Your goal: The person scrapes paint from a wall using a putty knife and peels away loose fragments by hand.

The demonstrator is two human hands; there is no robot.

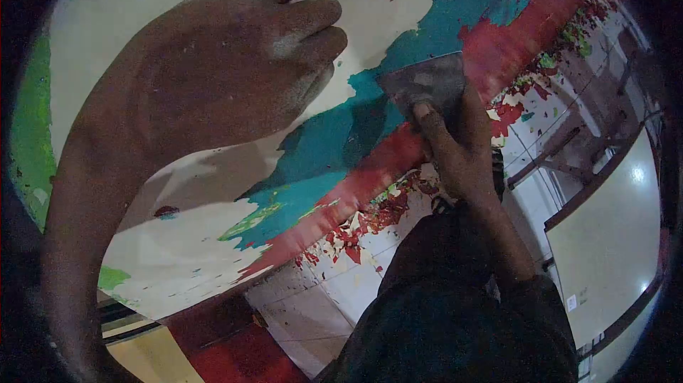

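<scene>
My right hand (pixel 466 162) grips a flat grey scraper (pixel 430 81), with the thumb pressed on its face. Its wide blade edge lies against a painted board (pixel 128 262), over the teal paint layer (pixel 398 56) beside a red painted edge (pixel 391 159). Cream paint covers much of the board, with a ragged border where teal shows. At upper left, my left hand (pixel 228 63) is held palm down over the cream area, fingers loosely bent and slightly apart. Pale dust marks the fingers, a shadow falls below them, and the palm is hidden.
Red, cream and green paint flakes (pixel 348 237) litter the tiled floor (pixel 313 312) along the board's edge. Green paint (pixel 32 134) shows at far left. A pale panel with a dark rim (pixel 612 219) stands at right. My dark-clothed leg (pixel 427 298) is below the board.
</scene>
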